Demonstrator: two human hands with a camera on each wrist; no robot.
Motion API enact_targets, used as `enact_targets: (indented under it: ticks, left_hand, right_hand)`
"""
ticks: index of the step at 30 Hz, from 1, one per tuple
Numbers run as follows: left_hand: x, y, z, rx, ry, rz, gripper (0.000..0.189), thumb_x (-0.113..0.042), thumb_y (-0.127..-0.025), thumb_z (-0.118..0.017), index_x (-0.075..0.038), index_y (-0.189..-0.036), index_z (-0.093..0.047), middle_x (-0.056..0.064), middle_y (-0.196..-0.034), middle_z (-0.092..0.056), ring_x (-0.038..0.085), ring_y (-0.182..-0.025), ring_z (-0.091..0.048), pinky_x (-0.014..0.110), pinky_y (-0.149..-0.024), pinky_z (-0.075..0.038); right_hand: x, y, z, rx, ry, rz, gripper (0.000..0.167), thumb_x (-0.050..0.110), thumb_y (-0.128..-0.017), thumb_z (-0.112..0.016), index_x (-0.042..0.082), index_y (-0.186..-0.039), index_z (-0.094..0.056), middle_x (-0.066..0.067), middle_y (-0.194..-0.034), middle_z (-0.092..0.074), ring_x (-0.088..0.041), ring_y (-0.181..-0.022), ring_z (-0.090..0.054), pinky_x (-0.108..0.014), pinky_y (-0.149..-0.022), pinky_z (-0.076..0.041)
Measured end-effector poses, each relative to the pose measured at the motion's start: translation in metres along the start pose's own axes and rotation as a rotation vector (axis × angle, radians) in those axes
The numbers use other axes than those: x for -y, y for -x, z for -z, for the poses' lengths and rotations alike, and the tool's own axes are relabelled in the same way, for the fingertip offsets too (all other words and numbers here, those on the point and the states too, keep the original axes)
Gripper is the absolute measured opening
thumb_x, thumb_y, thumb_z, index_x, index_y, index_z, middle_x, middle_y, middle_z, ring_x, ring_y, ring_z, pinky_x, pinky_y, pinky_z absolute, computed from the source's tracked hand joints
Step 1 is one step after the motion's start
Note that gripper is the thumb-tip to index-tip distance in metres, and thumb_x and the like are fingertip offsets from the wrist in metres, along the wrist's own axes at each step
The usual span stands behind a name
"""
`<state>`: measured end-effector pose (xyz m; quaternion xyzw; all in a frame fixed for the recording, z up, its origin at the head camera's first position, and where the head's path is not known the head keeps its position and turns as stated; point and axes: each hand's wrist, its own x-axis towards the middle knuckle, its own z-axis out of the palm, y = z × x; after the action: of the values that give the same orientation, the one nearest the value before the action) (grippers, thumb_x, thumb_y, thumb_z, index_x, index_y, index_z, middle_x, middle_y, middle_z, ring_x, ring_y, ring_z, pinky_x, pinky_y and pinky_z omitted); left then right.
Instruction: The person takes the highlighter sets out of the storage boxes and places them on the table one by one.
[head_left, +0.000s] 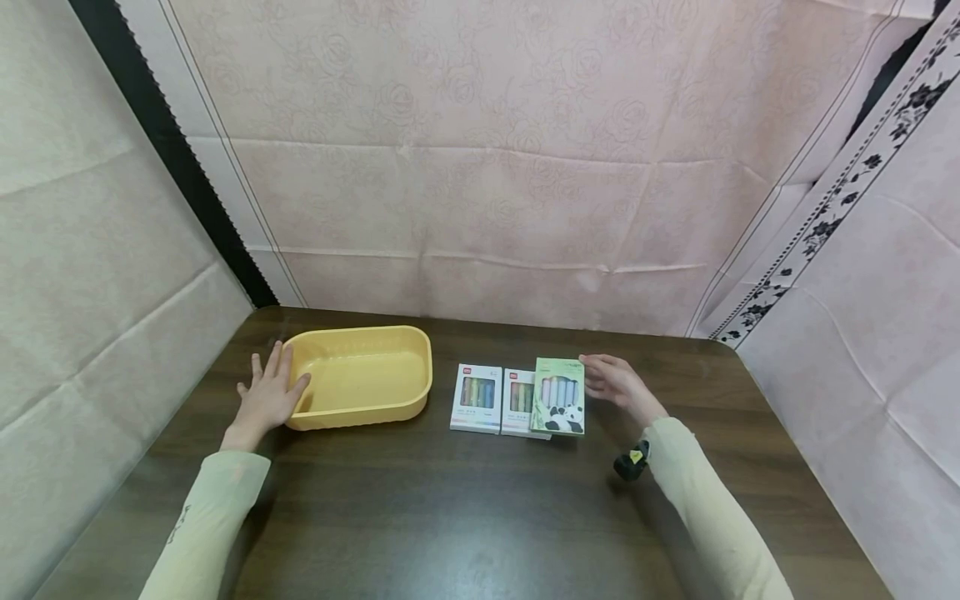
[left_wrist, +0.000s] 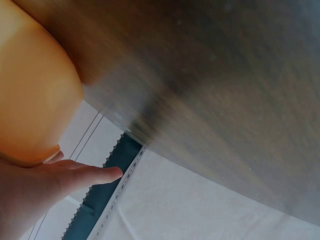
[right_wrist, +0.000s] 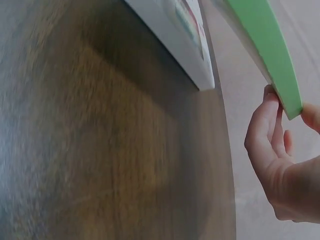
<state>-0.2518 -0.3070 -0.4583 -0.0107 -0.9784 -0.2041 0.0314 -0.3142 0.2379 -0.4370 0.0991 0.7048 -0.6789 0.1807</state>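
My right hand [head_left: 617, 385] pinches the right edge of a green box [head_left: 558, 393] with a panda picture and a window showing pale pens. In the right wrist view, the thumb and fingers hold one corner of this box [right_wrist: 275, 55], raised off the table. It overlaps the second of two white boxes; that second white box [head_left: 517, 400] and the first white box [head_left: 476, 417] lie side by side, coloured sticks showing through their windows. My left hand [head_left: 267, 396], fingers spread, rests against the left rim of a yellow plastic tray [head_left: 360, 414].
Everything stands on a dark wooden table [head_left: 465, 517]. A pale cloth backdrop [head_left: 480, 200] rises behind the far edge, with more cloth at both sides. A black device [head_left: 630, 463] is worn at the right wrist.
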Motion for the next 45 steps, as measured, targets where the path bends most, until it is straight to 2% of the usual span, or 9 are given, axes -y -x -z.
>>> enact_targets:
  ticks: [4, 10, 15, 21, 36, 45]
  left_hand:
    - [0.0, 0.0, 0.0, 0.001, 0.001, 0.001, 0.07, -0.045, -0.095, -0.025, 0.001, -0.142, 0.0, 0.023, -0.148, 0.006, 0.056, -0.126, 0.012, 0.08, -0.084, -0.003]
    - [-0.002, 0.0, 0.002, 0.007, 0.002, 0.005, 0.07, -0.044, -0.095, -0.025, 0.001, -0.142, 0.0, 0.021, -0.148, 0.009, 0.056, -0.126, 0.013, 0.079, -0.085, -0.003]
    - [-0.001, 0.001, 0.002, 0.009, 0.002, 0.003, 0.07, -0.045, -0.095, -0.024, 0.001, -0.142, 0.0, 0.021, -0.148, 0.01, 0.056, -0.126, 0.013, 0.079, -0.085, -0.002]
    - [0.0, 0.001, 0.001, 0.011, 0.001, 0.003, 0.075, -0.052, -0.093, -0.018, 0.001, -0.142, 0.0, 0.021, -0.148, 0.01, 0.056, -0.126, 0.014, 0.079, -0.085, -0.002]
    - [-0.001, 0.002, 0.002, 0.012, 0.005, 0.002, 0.072, -0.047, -0.094, -0.023, 0.001, -0.142, 0.0, 0.021, -0.148, 0.01, 0.056, -0.126, 0.014, 0.079, -0.085, -0.002]
    - [-0.001, 0.003, 0.002, 0.012, 0.01, 0.002, 0.07, -0.044, -0.095, -0.025, 0.001, -0.142, 0.0, 0.021, -0.148, 0.01, 0.056, -0.126, 0.014, 0.08, -0.084, -0.002]
  right_hand:
    - [-0.001, 0.0, 0.005, -0.009, -0.017, -0.012, 0.055, 0.03, -0.085, -0.059, 0.001, -0.127, -0.036, 0.005, -0.08, -0.063, -0.01, -0.074, -0.062, -0.027, -0.071, -0.05]
    - [-0.001, 0.001, 0.009, -0.014, -0.017, -0.036, 0.039, 0.028, -0.087, -0.056, 0.006, -0.117, -0.041, 0.005, -0.079, -0.063, -0.01, -0.074, -0.062, -0.024, -0.069, -0.05]
    - [-0.003, 0.001, 0.013, -0.014, -0.025, -0.054, 0.035, 0.026, -0.087, -0.056, 0.006, -0.112, -0.043, 0.005, -0.077, -0.064, -0.01, -0.073, -0.062, -0.024, -0.068, -0.05]
    - [-0.005, -0.002, 0.017, -0.011, -0.026, -0.068, 0.035, 0.025, -0.087, -0.057, 0.006, -0.113, -0.044, 0.005, -0.077, -0.064, -0.01, -0.072, -0.062, -0.024, -0.067, -0.05]
    - [-0.015, -0.008, 0.033, -0.016, 0.068, -0.068, 0.049, 0.026, -0.09, -0.052, -0.002, -0.126, -0.035, 0.007, -0.075, -0.063, -0.008, -0.069, -0.06, -0.022, -0.063, -0.05]
    - [-0.014, -0.012, 0.034, -0.017, 0.08, -0.067, 0.039, 0.025, -0.089, -0.054, 0.001, -0.117, -0.04, 0.007, -0.076, -0.062, -0.008, -0.068, -0.058, -0.022, -0.063, -0.049]
